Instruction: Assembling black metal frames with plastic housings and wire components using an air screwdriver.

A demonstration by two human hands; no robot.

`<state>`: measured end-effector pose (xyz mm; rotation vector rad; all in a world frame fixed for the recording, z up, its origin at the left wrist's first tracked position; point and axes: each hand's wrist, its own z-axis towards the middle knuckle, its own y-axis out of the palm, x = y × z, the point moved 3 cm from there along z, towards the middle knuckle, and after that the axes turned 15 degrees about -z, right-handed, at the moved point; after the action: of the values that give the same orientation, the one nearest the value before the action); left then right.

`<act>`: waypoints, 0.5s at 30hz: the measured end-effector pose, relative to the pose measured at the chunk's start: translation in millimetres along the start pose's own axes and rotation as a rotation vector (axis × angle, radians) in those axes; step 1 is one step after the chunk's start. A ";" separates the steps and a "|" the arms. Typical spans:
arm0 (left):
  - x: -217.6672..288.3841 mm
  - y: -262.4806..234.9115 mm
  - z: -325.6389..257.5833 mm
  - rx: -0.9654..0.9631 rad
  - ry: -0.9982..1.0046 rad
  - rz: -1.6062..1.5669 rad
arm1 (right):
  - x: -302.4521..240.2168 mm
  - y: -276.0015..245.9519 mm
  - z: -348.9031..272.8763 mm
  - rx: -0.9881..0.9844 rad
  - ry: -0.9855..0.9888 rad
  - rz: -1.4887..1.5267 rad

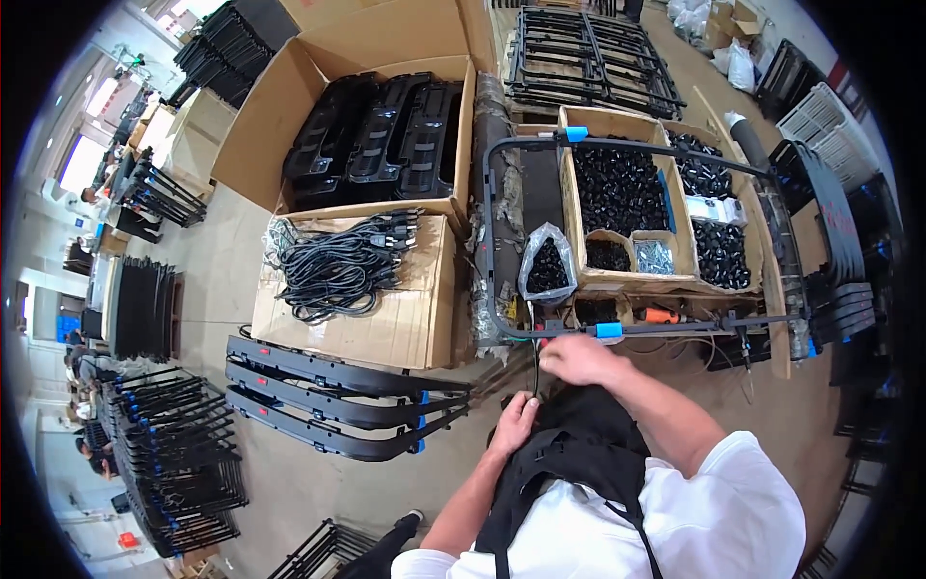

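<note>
A black tubular frame (490, 232) with blue pieces on its bars lies across the bench in front of me. My left hand (516, 423) pinches a thin black cable (536, 374) that runs up toward the frame's near left corner. Just right of that cable, my right hand (582, 360) is closed close to the frame's near bar. A small red bit (543, 343) shows at its fingertips; what it belongs to is hidden by the hand. Beyond the near bar stands a clear plastic bag (546, 265) of small black parts.
A partitioned carton (681, 207) holds black parts and screws inside the frame's outline. An orange-handled tool (662, 316) lies near the front bar. Coiled power cords (342, 265) rest on a carton at left, before an open box of black panels (405, 135). Curved black bars (338, 410) jut out nearer me.
</note>
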<state>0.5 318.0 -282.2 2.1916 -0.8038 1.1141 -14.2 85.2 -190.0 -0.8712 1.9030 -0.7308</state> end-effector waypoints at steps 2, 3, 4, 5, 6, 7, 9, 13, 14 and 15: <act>-14.7 -15.8 0.7 0.040 0.102 0.017 | -9.6 -41.2 2.8 0.131 0.025 0.146; -9.5 -17.2 3.6 0.069 0.200 0.033 | -13.5 -62.3 5.4 0.259 0.056 0.015; -7.7 -19.6 4.2 0.097 0.187 0.035 | -7.0 -66.4 15.1 0.196 0.132 -0.073; -10.2 -21.8 6.1 0.091 0.193 0.032 | 1.8 -66.8 26.9 0.136 0.207 -0.157; -19.5 -26.9 9.5 0.088 0.136 0.003 | 5.7 -63.9 42.8 0.007 0.218 -0.126; -25.8 -29.1 13.4 0.084 0.079 -0.025 | 12.2 -54.7 58.9 -0.121 0.230 -0.094; -15.4 -26.6 14.0 0.073 0.065 -0.036 | 23.8 -34.5 83.0 -0.124 0.115 -0.024; 4.6 -23.9 0.9 0.028 -0.074 -0.183 | 26.7 -19.9 92.3 -0.069 0.117 0.373; 11.9 -20.8 -4.0 0.000 -0.065 -0.240 | 30.5 -16.8 93.3 -0.028 0.136 0.453; 14.7 -21.9 -4.8 0.005 -0.066 -0.234 | 33.5 -13.4 96.1 -0.028 0.131 0.459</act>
<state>20.7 332.2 -271.8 2.2683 -0.5542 0.9333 63.4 37.1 -236.9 -0.3813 2.1294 -0.4892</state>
